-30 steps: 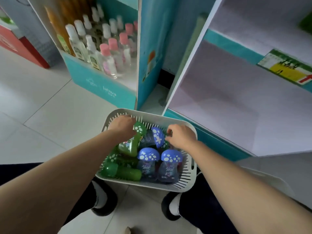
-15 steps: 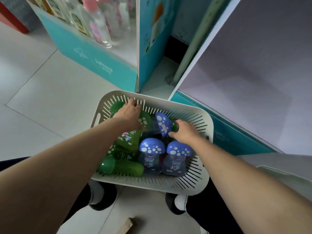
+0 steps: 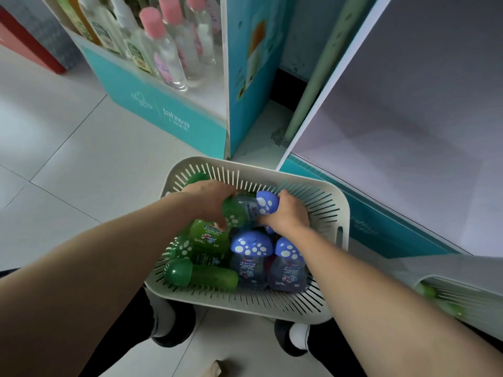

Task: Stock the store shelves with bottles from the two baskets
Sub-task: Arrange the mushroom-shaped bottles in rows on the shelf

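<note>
Grabbing now: left hand (image 3: 208,197) curls round a green bottle (image 3: 236,211), right hand (image 3: 287,214) clamps a blue bottle (image 3: 265,204) in the centre-frame basket (image 3: 246,165); next, probably lift both to the shelf (image 3: 408,137), right.

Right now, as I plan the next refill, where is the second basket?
In the head view, the second basket sits at the far right edge, right of the slotted basket and below the shelf's teal base.

White basket (image 3: 333,213); green, blue white-spotted bottles (image 3: 251,247).
</note>
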A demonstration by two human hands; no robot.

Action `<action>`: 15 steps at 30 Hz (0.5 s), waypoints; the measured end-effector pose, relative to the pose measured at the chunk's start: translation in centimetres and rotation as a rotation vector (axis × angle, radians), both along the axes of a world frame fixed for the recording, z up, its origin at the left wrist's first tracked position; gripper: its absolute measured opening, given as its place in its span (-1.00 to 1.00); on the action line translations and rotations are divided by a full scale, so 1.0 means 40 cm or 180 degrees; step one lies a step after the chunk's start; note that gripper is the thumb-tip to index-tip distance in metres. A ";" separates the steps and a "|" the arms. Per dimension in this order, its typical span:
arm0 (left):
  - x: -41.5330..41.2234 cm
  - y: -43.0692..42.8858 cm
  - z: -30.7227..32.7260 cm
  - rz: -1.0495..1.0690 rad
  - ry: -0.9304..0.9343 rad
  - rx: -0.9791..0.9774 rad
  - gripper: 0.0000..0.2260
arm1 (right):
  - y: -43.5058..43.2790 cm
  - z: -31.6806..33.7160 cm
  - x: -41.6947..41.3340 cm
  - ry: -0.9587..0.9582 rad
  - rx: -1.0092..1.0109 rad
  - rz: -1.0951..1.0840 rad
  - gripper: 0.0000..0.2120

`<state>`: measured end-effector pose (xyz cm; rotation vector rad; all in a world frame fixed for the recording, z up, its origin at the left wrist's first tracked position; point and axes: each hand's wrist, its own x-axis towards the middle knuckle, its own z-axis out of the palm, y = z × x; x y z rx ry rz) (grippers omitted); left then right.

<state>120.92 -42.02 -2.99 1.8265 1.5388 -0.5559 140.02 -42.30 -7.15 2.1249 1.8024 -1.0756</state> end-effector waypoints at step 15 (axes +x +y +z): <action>0.006 -0.064 0.361 0.0197 -0.0008 0.0741 -0.42 | -0.036 0.396 0.092 -0.0398 0.1254 0.1217 -0.49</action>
